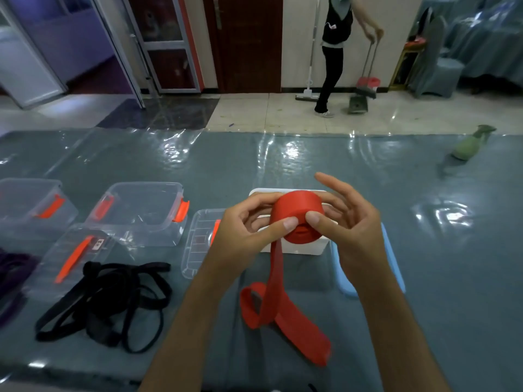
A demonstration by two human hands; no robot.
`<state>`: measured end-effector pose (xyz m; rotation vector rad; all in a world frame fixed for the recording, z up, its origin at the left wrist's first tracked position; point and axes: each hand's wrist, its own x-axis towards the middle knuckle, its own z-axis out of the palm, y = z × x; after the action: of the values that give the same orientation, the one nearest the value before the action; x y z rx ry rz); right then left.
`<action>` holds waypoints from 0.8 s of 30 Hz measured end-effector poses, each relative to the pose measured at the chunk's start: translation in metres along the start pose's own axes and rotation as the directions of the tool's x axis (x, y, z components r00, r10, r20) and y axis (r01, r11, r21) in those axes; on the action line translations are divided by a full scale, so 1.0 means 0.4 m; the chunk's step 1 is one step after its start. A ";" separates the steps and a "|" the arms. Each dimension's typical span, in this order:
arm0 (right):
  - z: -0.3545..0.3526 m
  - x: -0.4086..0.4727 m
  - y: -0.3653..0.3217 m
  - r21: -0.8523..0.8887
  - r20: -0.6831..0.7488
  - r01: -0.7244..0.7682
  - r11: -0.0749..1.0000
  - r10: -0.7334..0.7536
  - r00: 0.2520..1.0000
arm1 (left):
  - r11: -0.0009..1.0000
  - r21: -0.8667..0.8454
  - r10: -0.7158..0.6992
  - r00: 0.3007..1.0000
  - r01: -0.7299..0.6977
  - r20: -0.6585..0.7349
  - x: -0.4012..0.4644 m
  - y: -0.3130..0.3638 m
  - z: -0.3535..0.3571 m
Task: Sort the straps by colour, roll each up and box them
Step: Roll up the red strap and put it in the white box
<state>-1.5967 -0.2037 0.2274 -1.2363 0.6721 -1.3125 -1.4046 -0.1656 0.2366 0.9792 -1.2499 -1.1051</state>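
A red strap [295,213] is wound into a thick roll held above the table. My left hand [249,230] grips the roll from the left, thumb on its near face. From the right, my right hand [345,222] pinches it with the thumb, the upper fingers spread. The strap's loose tail [283,306] hangs down and lies curled on the table. A tangle of black straps [107,301] lies at the front left. Purple straps [14,275] show at the left edge. Behind the roll stands a white box [300,247].
Two clear boxes with orange clasps [141,213] [28,207] stand at the left, their lids [76,256] [201,241] lying nearby. A blue lid [342,275] lies under my right wrist. A green spray bottle [469,142] lies far right. A person [336,52] sweeps the floor beyond the table.
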 end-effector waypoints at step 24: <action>0.019 -0.026 0.031 -0.050 -0.039 0.070 0.996 -0.072 0.997 | 0.975 0.100 0.217 0.956 -0.200 -0.198 -0.008 -0.011 -0.006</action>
<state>-1.5878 -0.1941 0.2153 -1.2856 0.6981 -1.3903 -1.4026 -0.1634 0.2313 0.9706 -1.2014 -0.7734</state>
